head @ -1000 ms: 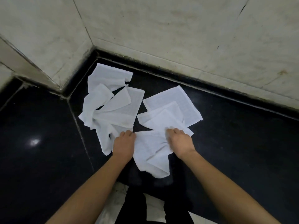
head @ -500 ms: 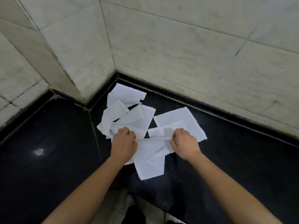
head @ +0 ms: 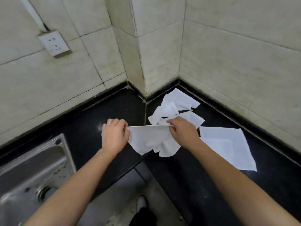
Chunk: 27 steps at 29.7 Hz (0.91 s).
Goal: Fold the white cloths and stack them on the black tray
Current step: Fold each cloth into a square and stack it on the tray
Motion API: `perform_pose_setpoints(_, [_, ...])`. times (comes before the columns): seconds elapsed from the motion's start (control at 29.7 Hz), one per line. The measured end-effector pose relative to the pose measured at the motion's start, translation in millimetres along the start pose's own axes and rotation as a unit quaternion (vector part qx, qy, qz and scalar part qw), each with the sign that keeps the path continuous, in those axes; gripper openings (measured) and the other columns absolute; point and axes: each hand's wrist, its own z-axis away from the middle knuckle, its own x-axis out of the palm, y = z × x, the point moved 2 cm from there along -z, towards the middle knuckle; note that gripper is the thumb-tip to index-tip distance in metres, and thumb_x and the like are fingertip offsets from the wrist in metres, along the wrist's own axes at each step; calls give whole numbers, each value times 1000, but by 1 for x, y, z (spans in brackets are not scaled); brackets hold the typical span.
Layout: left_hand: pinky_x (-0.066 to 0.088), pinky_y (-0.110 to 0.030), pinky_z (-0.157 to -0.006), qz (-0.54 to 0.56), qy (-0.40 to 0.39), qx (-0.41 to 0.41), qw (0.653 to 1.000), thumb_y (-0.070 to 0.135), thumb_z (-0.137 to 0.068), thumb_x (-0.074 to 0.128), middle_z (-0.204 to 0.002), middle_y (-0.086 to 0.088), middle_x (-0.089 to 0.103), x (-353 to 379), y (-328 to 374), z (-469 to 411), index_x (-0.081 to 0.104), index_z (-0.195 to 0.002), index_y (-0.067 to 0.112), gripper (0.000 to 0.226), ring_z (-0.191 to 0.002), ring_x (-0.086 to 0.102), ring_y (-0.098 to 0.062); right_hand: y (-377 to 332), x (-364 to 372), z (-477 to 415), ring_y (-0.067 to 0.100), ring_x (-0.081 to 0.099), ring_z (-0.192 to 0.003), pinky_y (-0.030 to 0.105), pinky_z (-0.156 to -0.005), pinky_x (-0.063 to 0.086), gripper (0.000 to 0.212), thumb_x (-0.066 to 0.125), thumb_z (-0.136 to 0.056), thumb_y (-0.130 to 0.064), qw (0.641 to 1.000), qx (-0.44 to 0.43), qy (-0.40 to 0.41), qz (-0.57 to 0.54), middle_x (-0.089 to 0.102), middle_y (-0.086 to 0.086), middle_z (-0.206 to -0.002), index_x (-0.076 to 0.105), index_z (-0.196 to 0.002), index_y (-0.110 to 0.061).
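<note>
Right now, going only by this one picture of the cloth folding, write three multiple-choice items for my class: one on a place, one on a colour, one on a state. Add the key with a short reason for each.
1. Where is the steel sink?
A) at the lower left of the view
B) in the far corner
C) on the wall

2. What colour is the countertop?
A) white
B) black
C) green

3. In what state is the held cloth?
A) folded flat on a tray
B) crumpled in a basin
C) stretched out between two hands

Key:
1 A, its metal rim and drain sit at the lower left edge.
2 B, the bare surface is glossy black.
3 C, the left hand and right hand each pinch an end of its taut top edge, and the rest hangs.
</note>
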Motion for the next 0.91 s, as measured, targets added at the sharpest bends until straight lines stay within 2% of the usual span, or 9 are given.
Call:
perform_pose_setpoints(0.13, [40, -37, -70, -17, 25, -47, 998, 17, -81, 66, -81, 3, 65, -20, -50, 7, 67, -86, 18, 5, -88, 54, -24, -47, 18, -28, 17, 60, -101, 36, -79, 51, 28, 50, -98, -23, 999, -42, -5, -23, 63, -4, -111, 69, -119, -27])
perform_pose_setpoints(0.27, [39, -35, -69, -20, 27, -72, 997, 18, -82, 67, -81, 3, 66, -17, -104, 2, 69, -87, 18, 6, -87, 56, -22, -85, 46, -65, 15, 61, -98, 31, -78, 49, 25, 53, -97, -25, 998, -62, -4, -7, 63, -6, -108, 67, -118, -28])
perform_pose_setpoints(0.37, [36, -33, -67, -1, 22, -69, 997, 17, -81, 69, -81, 2, 67, -8, -145, -3, 69, -84, 18, 4, -86, 56, -22, -109, 69, -91, 18, 62, -99, 31, -77, 48, 26, 55, -96, -25, 998, -46, -34, 0, 64, -5, -108, 66, -119, -28])
perform_pose_setpoints(0.5, [39, -34, -67, 17, 13, -57, 998, 16, -79, 73, -79, 2, 66, 0, -192, -15, 70, -84, 18, 6, -85, 57, -25, -135, 90, -117, 20, 63, -93, 31, -70, 48, 19, 57, -94, -23, 998, -40, -50, 21, 64, -6, -101, 68, -108, -31])
perform_pose_setpoints(0.67, [43, -36, -68, 36, -3, -37, 999, 18, -83, 70, -84, 1, 67, 9, -220, -39, 71, -89, 18, 5, -87, 56, -23, -145, 100, -142, 18, 61, -87, 29, -66, 43, 15, 58, -94, -23, 997, -30, -56, 40, 59, -11, -93, 68, -101, -32])
perform_pose_setpoints(0.81, [44, -38, -70, 35, -10, -30, 999, 18, -85, 68, -86, -1, 68, 22, -226, -64, 71, -91, 17, 7, -89, 56, -25, -141, 102, -166, 21, 62, -92, 33, -71, 49, 16, 57, -95, -23, 997, -26, -56, 45, 64, -5, -100, 68, -103, -30])
perform_pose_setpoints(0.91, [43, -39, -70, 40, 14, -38, 998, 17, -86, 66, -88, -3, 68, 22, -227, -85, 70, -92, 15, 8, -90, 55, -27, -144, 94, -187, 21, 64, -92, 34, -72, 51, 15, 58, -95, -22, 998, -57, -11, 33, 66, -3, -102, 69, -104, -27])
